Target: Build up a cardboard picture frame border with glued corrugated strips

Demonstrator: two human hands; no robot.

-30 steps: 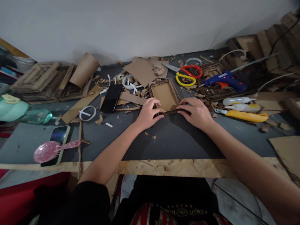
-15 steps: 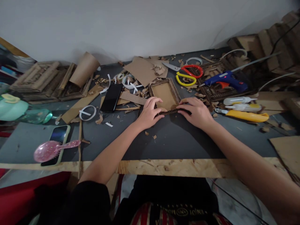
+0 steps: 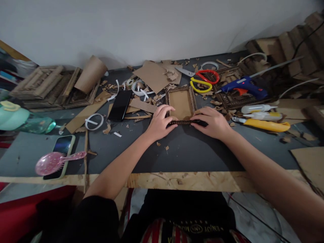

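A small rectangular cardboard tray (image 3: 181, 104) with raised corrugated walls lies on the dark tabletop in front of me. My left hand (image 3: 162, 123) grips its near left corner between thumb and fingers. At the near right corner, my right hand (image 3: 211, 120) holds the wall in the same way. A strip of corrugated cardboard (image 3: 143, 105) lies just beyond my left fingers. Past the tray's far right corner are scissors (image 3: 201, 85) with one yellow and one red handle.
A blue glue gun (image 3: 244, 87) rests on a woven cardboard piece at right, near white bottles (image 3: 258, 108) and a yellow cutter (image 3: 267, 125). At left are a black phone (image 3: 120, 105), a tape ring (image 3: 94, 122), a pink hairbrush (image 3: 52, 163) and stacked cardboard frames (image 3: 37, 84).
The tray has turned slightly, its far side swinging to the right, so it now sits squarer to me. Both hands stay at its near corners.
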